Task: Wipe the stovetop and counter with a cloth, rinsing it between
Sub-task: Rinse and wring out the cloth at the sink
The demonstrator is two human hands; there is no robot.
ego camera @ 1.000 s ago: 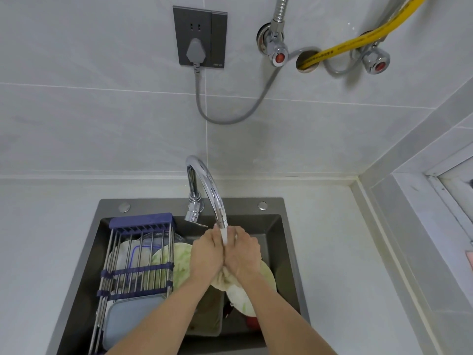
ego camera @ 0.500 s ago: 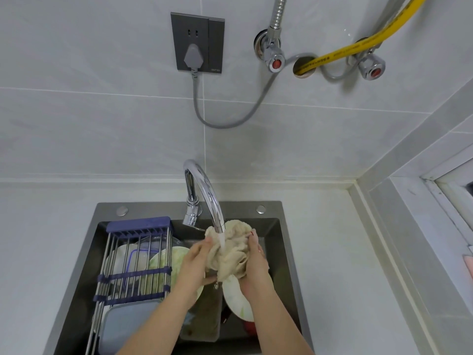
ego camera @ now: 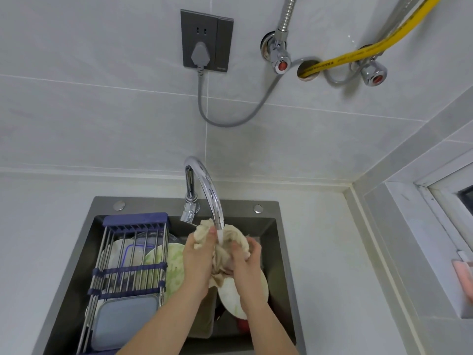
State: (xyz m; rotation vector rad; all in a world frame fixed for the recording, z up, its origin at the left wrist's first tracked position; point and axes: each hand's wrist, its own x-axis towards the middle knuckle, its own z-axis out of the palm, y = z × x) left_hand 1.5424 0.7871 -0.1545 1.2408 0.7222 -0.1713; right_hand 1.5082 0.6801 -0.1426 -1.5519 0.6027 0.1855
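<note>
A bunched beige cloth [ego camera: 234, 238] sits under the chrome faucet [ego camera: 204, 185], and water runs from the spout onto it. My left hand [ego camera: 198, 260] grips the cloth's left side, thumb up near the spout. From the right, my right hand [ego camera: 247, 263] grips the cloth with curled fingers. Both hands are over the dark sink [ego camera: 284, 252]. The white counter [ego camera: 325, 265] lies on either side of the sink. No stovetop is in view.
A metal drying rack [ego camera: 133, 252] with blue ends spans the sink's left half over plates and a lidded container [ego camera: 125, 319]. A pale plate [ego camera: 235, 301] lies under my right wrist. A socket, valves and a yellow hose hang on the tiled wall. A window ledge runs along the right.
A second ago my hands were pressed together over the cloth below the spout. They have since parted and lifted the bunched cloth up into the running water.
</note>
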